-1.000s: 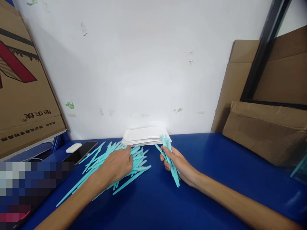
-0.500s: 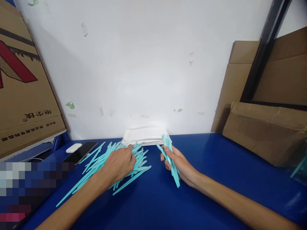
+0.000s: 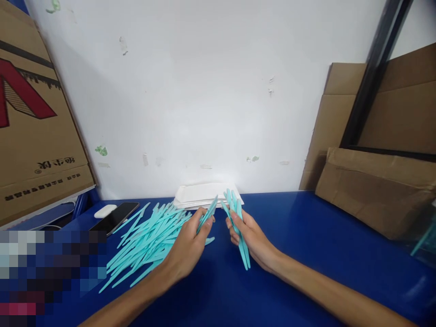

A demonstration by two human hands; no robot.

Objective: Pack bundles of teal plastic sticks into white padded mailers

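Long, thin turquoise sticks with pointed ends lie in a loose pile [image 3: 146, 240] on the blue table [image 3: 293, 231]. My left hand [image 3: 194, 236], at the pile's right side, is closed on a few of these sticks, their tips pointing up and to the right. To its right, my right hand [image 3: 250, 229] grips a bundle of turquoise sticks [image 3: 240, 231], held nearly upright between thumb and fingers. The two hands are apart, with a narrow gap between them. Behind them a stack of white packets [image 3: 200, 193] lies against the wall.
A black phone [image 3: 116, 218] and a white case [image 3: 105, 211] lie left of the pile. A printed cardboard box [image 3: 37, 118] stands at the left. Brown cardboard [image 3: 371, 190] and a dark frame [image 3: 368, 81] are at the right. The white wall [image 3: 204, 91] closes off the back.
My left hand has lifted off the pile with sticks in it and turned, moving right towards my right hand. The right-hand bundle has shifted slightly left.
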